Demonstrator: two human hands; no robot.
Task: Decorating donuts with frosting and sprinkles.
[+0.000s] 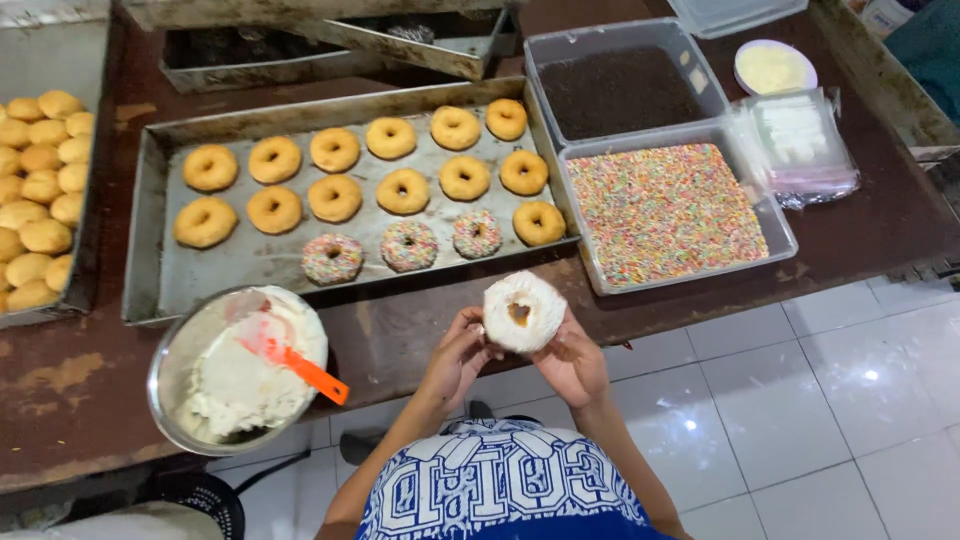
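Note:
A doughnut coated in white icing (523,310) is held up between both hands just off the table's front edge. My left hand (459,355) grips its left side and my right hand (573,362) cups its right and underside. Directly beyond it lies a clear tub of rainbow sprinkles (665,212). A metal tray (200,275) holds several plain doughnuts (334,198) and three sprinkled ones (408,245) in its front row.
A steel bowl of white icing (236,368) with an orange spatula (300,364) sits front left. A tub of chocolate sprinkles (618,90), a bag (800,142), a small white dish (774,68) and a tray of buns (40,190) also stand on the brown table.

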